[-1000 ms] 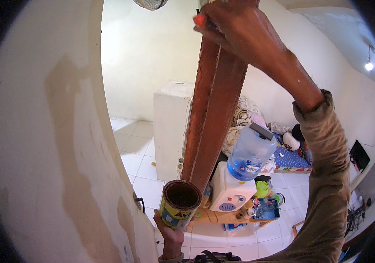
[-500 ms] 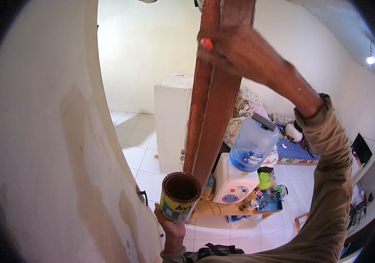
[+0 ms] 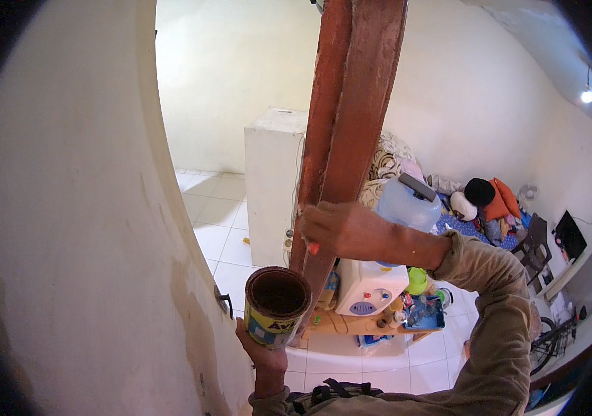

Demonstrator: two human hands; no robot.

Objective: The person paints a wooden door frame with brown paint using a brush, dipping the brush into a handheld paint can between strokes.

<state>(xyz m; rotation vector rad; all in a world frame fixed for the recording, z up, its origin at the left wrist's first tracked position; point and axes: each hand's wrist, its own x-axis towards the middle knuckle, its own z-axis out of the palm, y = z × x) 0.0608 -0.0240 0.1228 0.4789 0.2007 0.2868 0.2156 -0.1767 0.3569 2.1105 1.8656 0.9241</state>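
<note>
A round paint can (image 3: 268,329), yellow and blue outside with brown-stained inner walls, sits upright in my left hand (image 3: 265,358). The fingers wrap its lower side. My right hand (image 3: 343,230) is closed at the reddish-brown wooden post (image 3: 364,104), a little above and to the right of the can. From its fingers pokes the red handle end of what looks like a paintbrush (image 3: 313,247); the bristles are hidden. Running from the top down behind the can, the post has a long groove along it, and its left strip looks redder.
A pale wall or door panel (image 3: 95,208) with damp-looking stains fills the left, with a dark handle (image 3: 224,302). Beyond the post stand a white cabinet (image 3: 268,187) and a water dispenser (image 3: 372,288) with a blue bottle (image 3: 407,204). Bedding (image 3: 462,215) lies farther back right.
My right hand has come down along the post from near its top to just above the can, still closed on the red-handled brush. The can has shifted slightly left and up.
</note>
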